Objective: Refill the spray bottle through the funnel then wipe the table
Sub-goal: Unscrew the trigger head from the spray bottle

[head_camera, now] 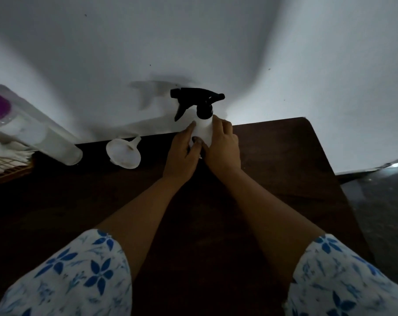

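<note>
Both hands are wrapped around the white body of the spray bottle (202, 131), which stands upright at the far edge of the dark table (284, 179), close against the white wall (193, 42). The left hand (182, 153) cups the bottle from its left side with the fingers curled round it, and the right hand (222, 144) presses on the opposite side, fingertips reaching up to just below the black trigger head (199, 102), which is still screwed on. The white funnel (124, 151) lies tipped on its side just left of the hands, untouched, with a clear jug (34, 131) further left beside a wire rack (4, 164). The likely risk is the bottle tipping or twisting in the grasp when the cap is unscrewed, since the hold sits low and the head is top-heavy; a knock sideways could also send the funnel rolling. Both forearms stretch straight forward from floral sleeves (84, 274), converging on the bottle, wrists roughly level.
</note>
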A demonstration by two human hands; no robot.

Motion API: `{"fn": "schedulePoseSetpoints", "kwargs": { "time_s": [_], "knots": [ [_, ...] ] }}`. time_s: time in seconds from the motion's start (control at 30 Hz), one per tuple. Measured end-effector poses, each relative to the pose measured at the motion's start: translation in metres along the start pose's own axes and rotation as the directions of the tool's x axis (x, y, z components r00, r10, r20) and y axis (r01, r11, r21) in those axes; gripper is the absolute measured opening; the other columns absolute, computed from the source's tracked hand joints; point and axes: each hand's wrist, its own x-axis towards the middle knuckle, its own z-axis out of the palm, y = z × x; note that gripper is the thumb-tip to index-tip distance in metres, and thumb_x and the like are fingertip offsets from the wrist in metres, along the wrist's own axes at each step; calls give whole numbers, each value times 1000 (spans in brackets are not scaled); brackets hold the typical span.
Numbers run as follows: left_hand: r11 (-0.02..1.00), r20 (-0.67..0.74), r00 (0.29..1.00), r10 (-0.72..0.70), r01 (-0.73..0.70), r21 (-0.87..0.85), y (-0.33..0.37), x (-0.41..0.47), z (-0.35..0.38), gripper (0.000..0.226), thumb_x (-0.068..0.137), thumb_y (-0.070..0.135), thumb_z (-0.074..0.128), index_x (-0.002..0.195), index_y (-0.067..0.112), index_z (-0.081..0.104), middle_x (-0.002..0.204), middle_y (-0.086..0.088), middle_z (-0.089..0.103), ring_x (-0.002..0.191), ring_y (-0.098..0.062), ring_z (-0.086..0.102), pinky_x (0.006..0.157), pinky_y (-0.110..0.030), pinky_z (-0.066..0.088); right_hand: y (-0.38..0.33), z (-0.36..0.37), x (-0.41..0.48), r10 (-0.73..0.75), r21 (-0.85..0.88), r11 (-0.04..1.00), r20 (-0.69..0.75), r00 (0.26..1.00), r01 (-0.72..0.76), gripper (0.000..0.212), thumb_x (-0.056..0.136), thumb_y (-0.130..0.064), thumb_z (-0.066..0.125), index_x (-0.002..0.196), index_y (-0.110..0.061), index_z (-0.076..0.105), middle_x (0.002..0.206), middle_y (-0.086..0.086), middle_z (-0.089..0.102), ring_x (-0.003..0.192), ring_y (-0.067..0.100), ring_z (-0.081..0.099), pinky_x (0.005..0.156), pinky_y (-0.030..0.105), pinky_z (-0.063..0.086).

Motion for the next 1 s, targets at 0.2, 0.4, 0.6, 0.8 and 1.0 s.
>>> {"fn": "schedulePoseSetpoints", "kwargs": {
  "time_s": [0.2, 0.4, 0.6, 0.8, 1.0],
  "knots": [
    [979, 82, 983, 162, -170, 114, -4, -13, -12, 67, 87, 58, 36, 133, 11, 43, 119, -7, 55, 110, -15, 49, 92, -13, 40, -13, -7, -18, 30, 31, 999, -41, 999, -29, 43, 92, -35, 52, 132, -20, 45, 126, 10, 48, 107, 35, 47, 82, 40, 47],
    [991, 92, 989, 114, -120, 57, 7, -69, -30, 63, 85, 59, 36, 132, 17, 43, 124, -3, 51, 118, -12, 45, 100, -30, 40, -31, -8, -70, 74, 72, 995, -45, 996, -70, 40, 91, -34, 55, 128, -23, 47, 129, 7, 47, 108, 31, 47, 83, 39, 49],
    [993, 47, 997, 53, -48, -108, 11, -161, -60, 55, 85, 40, 36, 134, 14, 41, 132, -5, 47, 120, -4, 44, 101, -15, 36, -61, -7, -148, 109, 70, 991, 54, 993, -112, 47, 90, -44, 51, 134, -30, 40, 133, 6, 43, 117, 28, 40, 92, 40, 45],
    [999, 100, 994, 33, -32, -13, 0, -255, -103, 61, 82, 29, 56, 138, 21, 35, 140, 0, 40, 129, -9, 39, 104, -31, 40, -101, -4, -242, 85, 26, 996, 147, 985, -90, 53, 91, -46, 48, 139, -29, 32, 132, 7, 41, 119, 26, 39, 94, 36, 40],
    [988, 81, 997, 4, -17, 155, -9, -310, -128, 60, 83, 36, 63, 136, 29, 36, 139, 7, 33, 123, -3, 37, 94, -17, 35, -124, 14, -312, 95, 49, 993, 179, 979, -105, 53, 93, -44, 47, 139, -24, 32, 135, 8, 39, 123, 26, 38, 96, 35, 40]
  ]
}}
